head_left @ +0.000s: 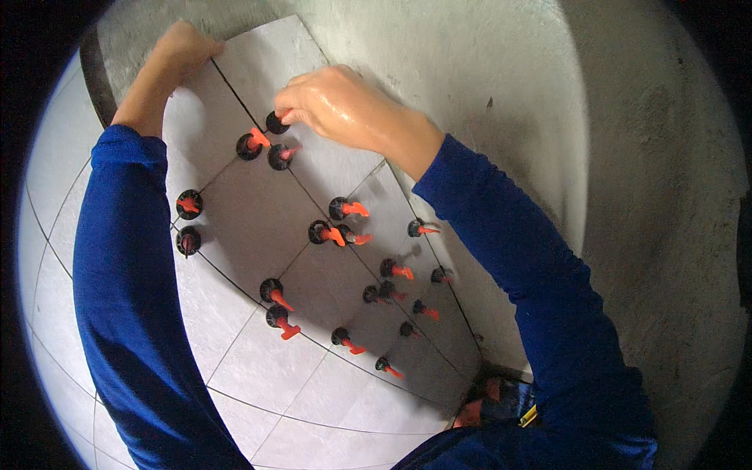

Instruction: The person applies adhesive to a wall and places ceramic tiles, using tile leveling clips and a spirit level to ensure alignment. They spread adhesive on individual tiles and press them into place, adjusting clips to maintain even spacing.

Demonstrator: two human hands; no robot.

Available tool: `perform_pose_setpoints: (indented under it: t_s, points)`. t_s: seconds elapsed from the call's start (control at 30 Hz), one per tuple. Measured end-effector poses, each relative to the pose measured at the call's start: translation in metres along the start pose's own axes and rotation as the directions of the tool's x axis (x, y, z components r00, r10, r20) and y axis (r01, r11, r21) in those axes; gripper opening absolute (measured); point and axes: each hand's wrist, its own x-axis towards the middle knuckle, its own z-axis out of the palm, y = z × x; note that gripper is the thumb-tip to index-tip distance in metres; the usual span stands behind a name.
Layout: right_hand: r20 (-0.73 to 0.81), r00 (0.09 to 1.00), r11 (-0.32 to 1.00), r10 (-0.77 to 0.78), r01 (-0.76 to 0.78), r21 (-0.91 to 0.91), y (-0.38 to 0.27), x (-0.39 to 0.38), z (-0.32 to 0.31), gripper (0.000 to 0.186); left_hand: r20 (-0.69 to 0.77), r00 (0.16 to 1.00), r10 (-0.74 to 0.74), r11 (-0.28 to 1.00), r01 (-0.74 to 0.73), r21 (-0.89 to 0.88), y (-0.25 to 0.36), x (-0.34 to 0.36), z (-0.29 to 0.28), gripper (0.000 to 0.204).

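Note:
My right hand (337,106) is closed in a pinch on the red handle of a tile leveling clip, whose black round base (277,122) lies against a light grey tile. Just below it sit two more such clips, one with an orange-red T-handle (255,140) and one beside it (281,157). Up at the left, my left hand (184,51) touches the top edge of a large tile (188,125), near the dark joint between two tiles. Most of its fingers are hidden or blurred, so its grip is unclear.
Several more leveling clips (320,233) with red handles stand out along the tile joints. Bare grey plaster wall (509,102) lies to the right and above. White tiles (258,368) spread at lower left. A dark blue bundle (505,398) with yellow and red bits sits at lower right.

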Motion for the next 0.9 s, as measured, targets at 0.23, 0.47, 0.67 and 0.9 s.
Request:
perform_pose_setpoints:
  t_s: [0.23,0.47,0.67,0.9]
  points:
    - [0.039,0.985,0.985,0.169,-0.167,-0.051,-0.012,0.005,-0.003,0.015,-0.001,0.996,0.085,0.994,-0.085,0.074,-0.003,-0.001,0.0,0.04]
    - [0.068,0.91,0.897,0.409,-0.415,0.155,-0.01,0.015,0.005,0.015,0.045,0.992,-0.114,0.991,0.117,-0.069,0.004,0.0,-0.002,0.035]
    - [0.283,0.804,0.749,0.523,-0.592,0.299,-0.01,0.016,-0.009,0.018,0.015,0.993,0.113,0.992,-0.114,0.056,0.0,0.002,-0.006,0.055]
    - [0.348,0.768,0.666,0.538,-0.64,0.384,-0.014,0.014,-0.021,0.022,-0.108,0.984,-0.141,0.984,0.127,-0.125,0.023,-0.036,-0.033,0.033]
